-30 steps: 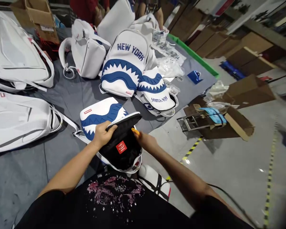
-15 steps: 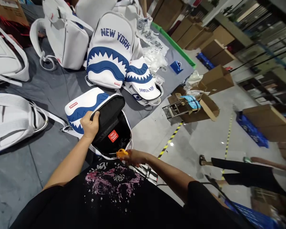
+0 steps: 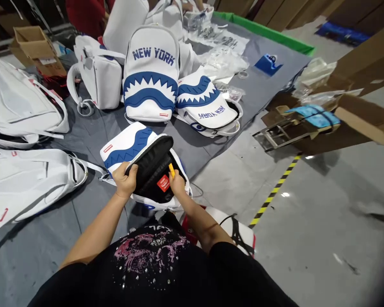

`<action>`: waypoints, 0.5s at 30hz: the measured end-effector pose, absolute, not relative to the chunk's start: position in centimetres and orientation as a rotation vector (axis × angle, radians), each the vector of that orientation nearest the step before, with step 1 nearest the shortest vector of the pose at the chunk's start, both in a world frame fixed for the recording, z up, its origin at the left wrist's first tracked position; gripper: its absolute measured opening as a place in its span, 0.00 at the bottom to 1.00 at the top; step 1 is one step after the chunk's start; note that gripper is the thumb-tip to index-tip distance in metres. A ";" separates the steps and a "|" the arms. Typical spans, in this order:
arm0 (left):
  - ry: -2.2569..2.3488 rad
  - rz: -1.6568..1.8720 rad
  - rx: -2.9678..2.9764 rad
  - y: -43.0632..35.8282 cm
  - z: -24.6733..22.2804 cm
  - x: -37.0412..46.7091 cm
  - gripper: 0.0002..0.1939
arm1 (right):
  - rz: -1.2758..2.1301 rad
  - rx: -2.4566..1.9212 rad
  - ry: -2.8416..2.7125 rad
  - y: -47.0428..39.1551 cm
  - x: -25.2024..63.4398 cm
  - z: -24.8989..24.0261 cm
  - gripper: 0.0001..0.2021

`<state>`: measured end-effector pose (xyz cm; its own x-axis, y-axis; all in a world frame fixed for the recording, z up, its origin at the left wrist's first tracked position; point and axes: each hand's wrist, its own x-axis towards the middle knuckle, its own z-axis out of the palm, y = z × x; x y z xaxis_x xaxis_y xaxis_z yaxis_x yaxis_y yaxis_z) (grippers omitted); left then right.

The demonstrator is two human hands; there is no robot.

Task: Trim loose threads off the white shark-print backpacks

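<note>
A white backpack with blue shark-teeth trim (image 3: 128,143) lies unzipped in front of me, its black lining showing and a red label (image 3: 163,183) inside. My left hand (image 3: 124,179) is closed on the edge of its folded-back front panel, thumb on the lining side. Over the opening, my right hand (image 3: 178,183) grips a small orange-yellow tool (image 3: 172,170) whose kind I cannot make out. That tool's tip points at the lining, just above the red label. Whether it touches the lining is unclear.
Just behind stand an upright NEW YORK backpack (image 3: 150,72) and a tilted one (image 3: 205,102). More white backpacks (image 3: 35,179) fill the left side. Clear plastic bags (image 3: 224,62) and a blue item (image 3: 268,64) lie toward the green table edge (image 3: 265,30). Cartons (image 3: 365,119) stand at right.
My right hand has moved with the orange-yellow tool from the bag's near rim up over its opening. My left hand still holds the panel. The view has turned.
</note>
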<state>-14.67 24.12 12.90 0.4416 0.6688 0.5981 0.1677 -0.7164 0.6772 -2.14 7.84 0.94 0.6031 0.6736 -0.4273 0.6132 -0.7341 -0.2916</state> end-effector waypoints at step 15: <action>0.677 1.256 2.294 25.3 13.1 -14.5 0.27 | 0.789 -2.713 -0.994 4.1 -2.2 6.0 0.17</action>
<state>-14.47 25.30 13.13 0.4685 0.6036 0.6451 0.2071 -0.7849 0.5840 -2.18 4.13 5.97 0.6427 0.6365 -0.4264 0.5595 -0.7701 -0.3064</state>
